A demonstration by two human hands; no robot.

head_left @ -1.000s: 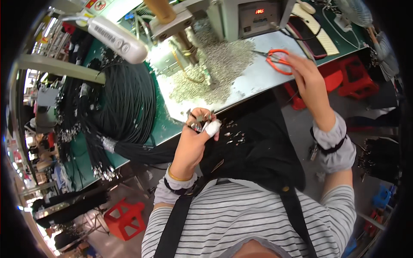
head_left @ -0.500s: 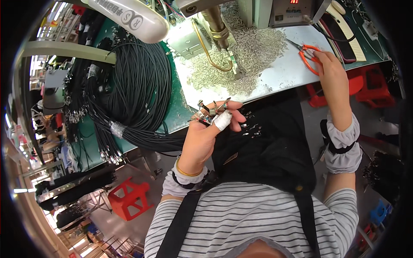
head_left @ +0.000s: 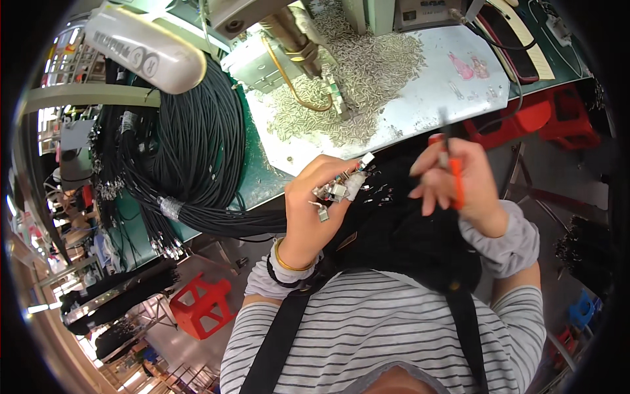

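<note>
My left hand (head_left: 307, 200) is closed around a cluster of small cable ends with metal connectors (head_left: 338, 191), which stick up between thumb and fingers above my lap. A white wrap is on that thumb. My right hand (head_left: 478, 176), blurred, holds orange-handled snips (head_left: 457, 184) to the right of the left hand; their dark tip points away from me. Small shiny bits (head_left: 379, 195) lie on my black apron (head_left: 407, 240) between the hands. A thick bundle of black cables (head_left: 197, 138) lies on the table's left side, and its strands run toward my left wrist.
A bench machine with a metal press head (head_left: 303, 54) stands over a heap of small silvery metal pieces (head_left: 390, 62) on a pale plate (head_left: 446, 92). A phone (head_left: 508, 46) lies at the back right. Red stools (head_left: 200, 305) stand below the table.
The snips have left the plate in my right hand, which came in toward my lap. My left hand has turned, bringing the connectors upward. The whole view has shifted slightly, and the machine's display looks dark.
</note>
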